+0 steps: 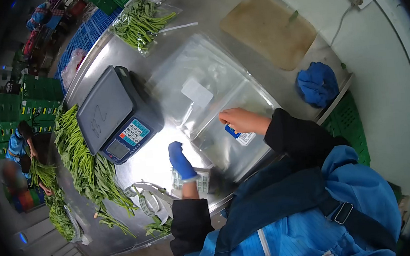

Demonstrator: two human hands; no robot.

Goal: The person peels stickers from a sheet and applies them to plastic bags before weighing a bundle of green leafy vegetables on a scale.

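A stack of clear plastic bags lies spread on the steel table. My right hand, bare, pinches the near edge of the top bag by a blue-and-white label. My left hand wears a blue glove and hovers with fingers together just left of the bags, above a small calculator; it holds nothing that I can see. A grey weighing scale with a keypad stands left of the bags.
Long green vegetables are piled along the table's left edge, and a bagged bunch lies at the far side. A roll of tape strips sits near the front edge. A blue cloth and a brown board lie at right. Another person handles greens beside green crates.
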